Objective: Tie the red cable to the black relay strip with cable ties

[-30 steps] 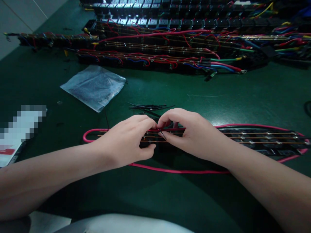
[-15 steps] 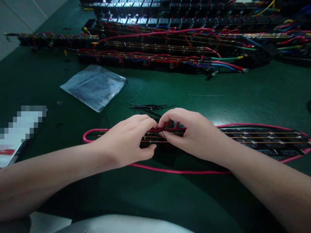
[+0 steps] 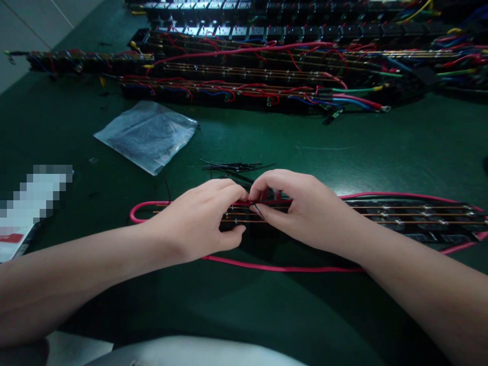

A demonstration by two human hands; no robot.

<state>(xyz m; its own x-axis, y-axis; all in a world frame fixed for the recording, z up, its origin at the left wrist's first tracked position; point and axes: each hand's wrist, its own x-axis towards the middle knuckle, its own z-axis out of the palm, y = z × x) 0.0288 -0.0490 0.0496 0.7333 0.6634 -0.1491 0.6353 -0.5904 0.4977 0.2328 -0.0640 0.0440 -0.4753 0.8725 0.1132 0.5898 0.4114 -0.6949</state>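
Note:
A long black strip of sockets with copper rails [image 3: 412,221] lies across the green table in front of me, and a pink wire [image 3: 282,268] loops around it. My left hand [image 3: 198,221] rests on the strip's left part, fingers curled, pinching the pink wire at its top edge. My right hand [image 3: 301,211] meets it there, thumb and forefinger pinched on a thin black cable tie [image 3: 258,210] at the wire. A small heap of loose black cable ties [image 3: 234,168] lies just beyond my hands.
A clear plastic bag [image 3: 147,134] lies at the left middle. Several wired socket strips [image 3: 247,81] with red, blue and green wires are stacked along the far edge. A white, blurred-out object [image 3: 23,213] sits at the left. The green table mat [image 3: 400,147] spreads to the right.
Both hands stay at the same spot on the strip; my right thumb and fingers have shifted slightly on the cable tie. The view has tilted a little.

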